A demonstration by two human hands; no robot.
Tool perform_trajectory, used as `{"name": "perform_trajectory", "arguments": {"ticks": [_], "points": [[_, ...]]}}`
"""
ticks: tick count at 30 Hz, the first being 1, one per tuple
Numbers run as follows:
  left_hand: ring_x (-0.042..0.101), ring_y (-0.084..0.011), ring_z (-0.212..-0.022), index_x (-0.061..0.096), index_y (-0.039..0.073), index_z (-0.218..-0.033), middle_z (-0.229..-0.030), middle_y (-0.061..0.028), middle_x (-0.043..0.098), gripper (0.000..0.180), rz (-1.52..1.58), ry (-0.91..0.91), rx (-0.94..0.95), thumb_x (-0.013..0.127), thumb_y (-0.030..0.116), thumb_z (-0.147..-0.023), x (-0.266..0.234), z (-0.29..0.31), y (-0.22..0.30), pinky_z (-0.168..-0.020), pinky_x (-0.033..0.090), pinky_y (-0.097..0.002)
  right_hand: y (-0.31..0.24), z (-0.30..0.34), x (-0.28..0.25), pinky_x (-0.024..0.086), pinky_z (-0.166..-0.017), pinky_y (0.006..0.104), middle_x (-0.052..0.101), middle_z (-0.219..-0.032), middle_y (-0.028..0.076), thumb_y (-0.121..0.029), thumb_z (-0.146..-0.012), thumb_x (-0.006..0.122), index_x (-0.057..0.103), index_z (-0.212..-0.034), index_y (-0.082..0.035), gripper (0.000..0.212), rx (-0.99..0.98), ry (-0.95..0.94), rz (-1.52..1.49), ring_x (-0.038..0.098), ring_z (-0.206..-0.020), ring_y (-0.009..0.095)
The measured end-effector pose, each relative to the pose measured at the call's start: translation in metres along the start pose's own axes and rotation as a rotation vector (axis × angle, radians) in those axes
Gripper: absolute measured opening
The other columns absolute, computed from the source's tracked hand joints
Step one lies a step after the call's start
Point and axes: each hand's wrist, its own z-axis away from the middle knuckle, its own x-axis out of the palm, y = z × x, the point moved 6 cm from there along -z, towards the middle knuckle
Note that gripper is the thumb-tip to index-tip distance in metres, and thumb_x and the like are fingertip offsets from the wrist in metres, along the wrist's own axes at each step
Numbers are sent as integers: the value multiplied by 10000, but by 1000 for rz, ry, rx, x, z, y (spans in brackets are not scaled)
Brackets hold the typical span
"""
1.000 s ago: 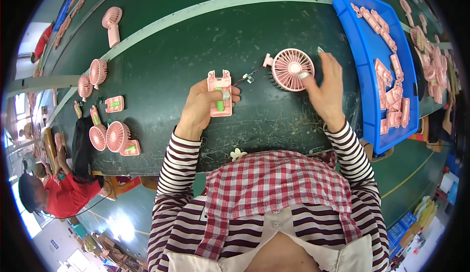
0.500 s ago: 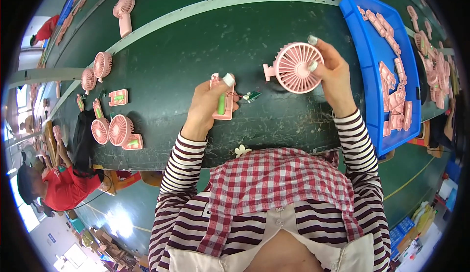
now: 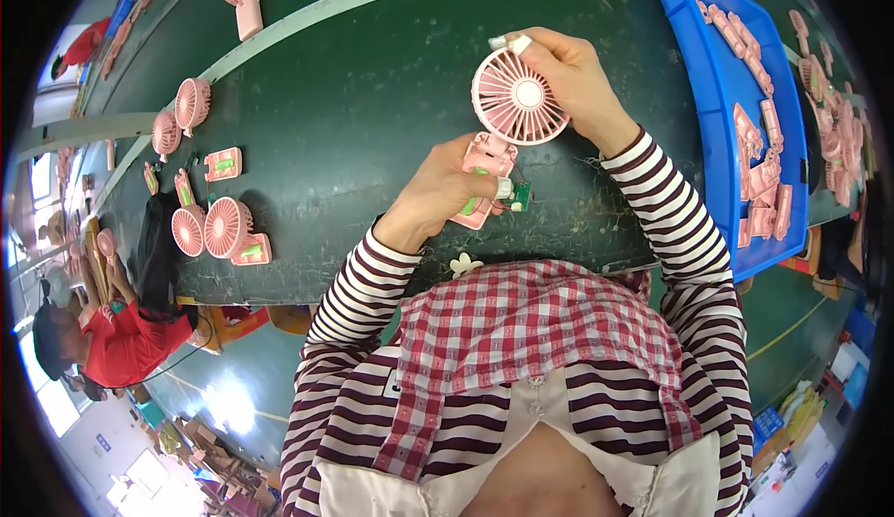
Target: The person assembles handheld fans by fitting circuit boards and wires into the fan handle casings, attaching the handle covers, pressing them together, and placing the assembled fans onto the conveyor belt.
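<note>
My left hand [image 3: 440, 188] is closed around a pink handle shell [image 3: 491, 152], its thumb laid over the front. Part of a green battery shows inside the shell. A small green circuit board [image 3: 522, 197] hangs by thin wires beside that thumb. My right hand [image 3: 570, 74] grips the rim of a round pink fan head [image 3: 518, 98], with fingertips at its top edge. The fan head's lower side meets the top end of the handle shell; whether the two are joined cannot be made out.
On the right stands a blue bin [image 3: 713, 126] of pink shell parts. At the left lie pink fan heads [image 3: 226, 227] and an open handle shell with a battery [image 3: 223, 164]. A complete-looking pink fan [image 3: 247, 0] lies farther back. A person in red [image 3: 130, 345] sits at far left.
My right hand has brought the fan head leftward to the handle shell. My left hand has moved right with the shell, and the circuit board now hangs near the left thumb.
</note>
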Motion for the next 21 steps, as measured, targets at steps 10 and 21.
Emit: {"name": "perform_trajectory", "arguments": {"ticks": [10, 21], "points": [[569, -105, -675, 573, -37, -951, -784, -48, 612, 214, -95, 2, 147, 620, 132, -827, 1, -6, 6, -587, 475, -247, 2, -1, -7, 488, -617, 187, 629, -816, 10, -159, -915, 515, 627, -977, 22, 222, -63, 38, 121, 580, -706, 42], [530, -80, -546, 571, -44, -824, -653, -37, 589, 198, -281, 196, 391, 579, 148, -873, 0, -9, 10, -495, 445, -235, -9, -9, -4, 464, -676, 205, 638, -861, 22, -159, -900, 526, 610, -1045, 20, 245, -76, 21, 297, 564, -771, 53]]}}
